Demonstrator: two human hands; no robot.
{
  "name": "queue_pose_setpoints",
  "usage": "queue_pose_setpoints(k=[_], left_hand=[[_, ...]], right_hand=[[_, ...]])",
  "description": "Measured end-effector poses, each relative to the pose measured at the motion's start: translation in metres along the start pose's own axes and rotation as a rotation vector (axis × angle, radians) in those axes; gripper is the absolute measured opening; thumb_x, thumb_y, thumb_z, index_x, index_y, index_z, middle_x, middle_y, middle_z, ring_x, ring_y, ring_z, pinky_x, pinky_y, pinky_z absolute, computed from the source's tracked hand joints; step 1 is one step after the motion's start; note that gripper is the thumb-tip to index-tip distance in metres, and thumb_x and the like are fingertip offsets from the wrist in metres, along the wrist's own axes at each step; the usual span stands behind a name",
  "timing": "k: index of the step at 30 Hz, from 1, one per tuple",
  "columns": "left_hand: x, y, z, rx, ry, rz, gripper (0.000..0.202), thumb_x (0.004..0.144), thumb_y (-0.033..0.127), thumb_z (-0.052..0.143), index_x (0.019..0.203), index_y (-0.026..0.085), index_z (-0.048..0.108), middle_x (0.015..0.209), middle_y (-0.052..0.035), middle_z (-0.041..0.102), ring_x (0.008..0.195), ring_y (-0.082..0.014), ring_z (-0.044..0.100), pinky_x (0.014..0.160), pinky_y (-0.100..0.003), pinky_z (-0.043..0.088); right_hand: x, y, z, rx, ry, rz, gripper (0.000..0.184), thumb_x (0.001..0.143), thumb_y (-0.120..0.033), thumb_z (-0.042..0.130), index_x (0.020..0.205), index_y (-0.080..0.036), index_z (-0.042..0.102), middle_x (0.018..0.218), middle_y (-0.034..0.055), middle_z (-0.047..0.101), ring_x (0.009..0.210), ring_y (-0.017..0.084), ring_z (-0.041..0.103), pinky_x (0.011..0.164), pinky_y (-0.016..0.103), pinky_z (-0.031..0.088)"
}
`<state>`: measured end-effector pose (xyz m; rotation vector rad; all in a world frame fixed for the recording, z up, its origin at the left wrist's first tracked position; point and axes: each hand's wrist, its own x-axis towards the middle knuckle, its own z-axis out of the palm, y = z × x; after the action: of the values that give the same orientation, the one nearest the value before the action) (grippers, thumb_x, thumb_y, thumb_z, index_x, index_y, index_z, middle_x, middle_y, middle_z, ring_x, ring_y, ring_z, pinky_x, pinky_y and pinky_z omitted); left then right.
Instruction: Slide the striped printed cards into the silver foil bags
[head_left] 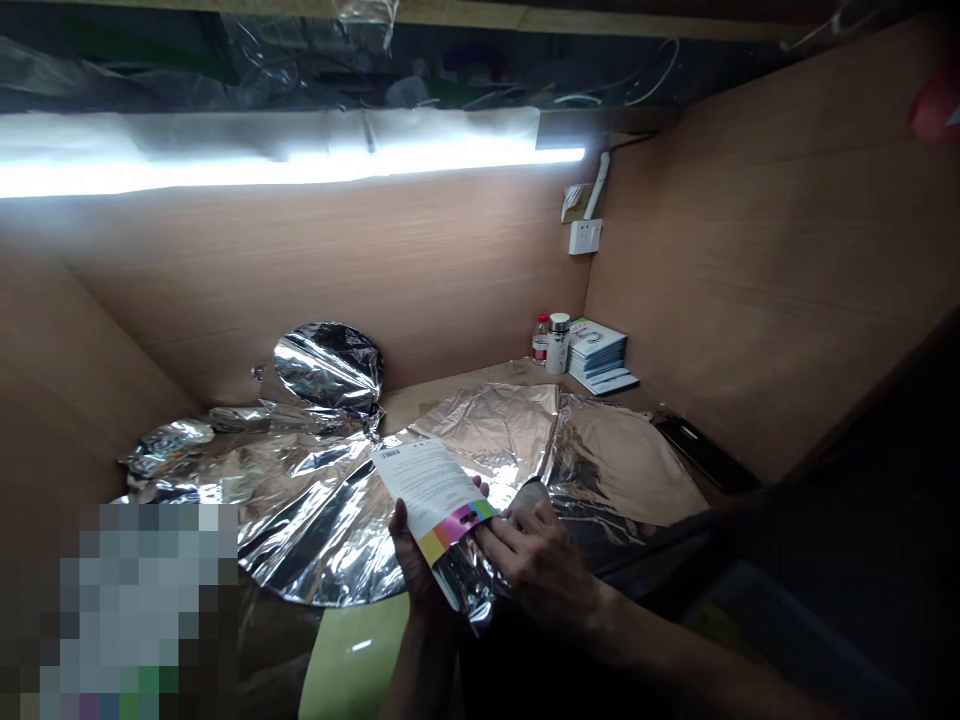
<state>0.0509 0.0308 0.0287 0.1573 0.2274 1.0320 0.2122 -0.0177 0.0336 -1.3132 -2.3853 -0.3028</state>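
Silver foil point(322, 480) lies crumpled and spread across the bench point(442, 398) directly in front of you. Over its near edge you hold a flat packet point(433, 492) between both hands.

- **Packet:** white printed face up, barcode at the far end, multicoloured strip at the near end. It is tilted, with the far end raised and leaning left.
- **Left hand** point(418, 565): closed around the packet from below. The palm sits under the near left edge, and the fingertips wrap up past the right edge.
- **Right hand** point(534, 565): fingers curled, with the tips pinched on the near right corner at the coloured strip. The thumb is hidden.

Two small bottles point(551, 342) stand at the back right corner, just beside a stack of booklets point(598, 356). A lit light tube point(300, 165) runs along the back wall, and a wall socket point(585, 237) sits below its right end.
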Motion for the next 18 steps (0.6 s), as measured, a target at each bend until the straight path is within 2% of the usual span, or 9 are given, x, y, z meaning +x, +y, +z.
queue_pose_setpoints(k=[3,5,7,9,11,13,16,18], left_hand=[[-0.001,-0.012,0.002,-0.019,0.050,0.039,0.079,0.083,0.061,0.066,0.141,0.008,0.059,0.106,-0.0174,0.075,0.101,-0.0327,0.073,0.103,-0.048,0.054],[0.000,-0.016,0.005,-0.005,0.053,0.040,0.080,0.084,0.062,0.064,0.141,0.007,0.058,0.108,-0.0186,0.076,0.103,-0.0334,0.073,0.104,-0.050,0.054],[0.002,-0.014,0.008,0.019,0.031,0.038,0.083,0.084,0.065,0.063,0.144,0.008,0.055,0.112,-0.0195,0.075,0.110,-0.0363,0.071,0.107,-0.054,0.052],[0.004,-0.009,0.010,0.039,-0.001,0.062,0.084,0.085,0.066,0.062,0.148,0.012,0.051,0.119,-0.0188,0.074,0.118,-0.0379,0.069,0.109,-0.057,0.050],[0.007,-0.007,0.010,0.057,-0.025,0.077,0.084,0.085,0.065,0.063,0.152,0.017,0.048,0.124,-0.0171,0.073,0.122,-0.0382,0.067,0.111,-0.059,0.048],[0.009,-0.012,0.008,0.079,-0.022,0.059,0.084,0.084,0.066,0.065,0.151,0.017,0.049,0.126,-0.0178,0.072,0.122,-0.0395,0.067,0.111,-0.060,0.047],[0.010,-0.027,0.002,0.087,0.041,0.008,0.080,0.086,0.064,0.064,0.143,0.009,0.057,0.122,-0.0221,0.073,0.117,-0.0411,0.069,0.108,-0.060,0.050],[0.008,-0.034,-0.001,0.074,0.077,-0.011,0.077,0.087,0.064,0.062,0.137,0.005,0.062,0.118,-0.0234,0.074,0.115,-0.0413,0.070,0.107,-0.059,0.052]], right_hand=[[-0.002,-0.001,-0.001,-0.012,-0.035,0.047,0.015,0.102,-0.022,0.056,0.113,-0.020,0.065,0.099,0.0076,0.071,0.093,0.029,0.056,0.078,0.045,0.035],[-0.005,-0.005,-0.007,-0.016,-0.046,0.088,0.017,0.102,-0.023,0.054,0.115,-0.021,0.066,0.101,0.0080,0.071,0.097,0.029,0.057,0.081,0.045,0.037],[-0.010,-0.010,-0.015,0.015,-0.050,0.068,0.028,0.103,-0.025,0.054,0.131,-0.024,0.062,0.119,0.0094,0.070,0.110,0.031,0.057,0.090,0.046,0.039],[-0.016,-0.014,-0.021,0.055,-0.051,0.000,0.045,0.104,-0.028,0.055,0.148,-0.027,0.051,0.142,0.0112,0.060,0.128,0.032,0.051,0.100,0.046,0.038],[-0.019,-0.015,-0.021,0.075,-0.062,-0.041,0.054,0.104,-0.029,0.055,0.156,-0.027,0.043,0.151,0.0130,0.053,0.136,0.032,0.046,0.107,0.045,0.038],[-0.017,-0.013,-0.018,0.080,-0.092,-0.016,0.051,0.103,-0.027,0.055,0.154,-0.026,0.046,0.145,0.0133,0.058,0.132,0.032,0.051,0.107,0.045,0.041],[-0.013,-0.009,-0.009,0.090,-0.170,0.043,0.035,0.101,-0.023,0.055,0.136,-0.025,0.062,0.122,0.0107,0.068,0.109,0.029,0.063,0.096,0.044,0.050],[-0.015,-0.012,-0.005,0.081,-0.162,0.084,0.032,0.101,-0.020,0.055,0.131,-0.024,0.065,0.118,0.0103,0.070,0.105,0.028,0.065,0.094,0.043,0.053]])
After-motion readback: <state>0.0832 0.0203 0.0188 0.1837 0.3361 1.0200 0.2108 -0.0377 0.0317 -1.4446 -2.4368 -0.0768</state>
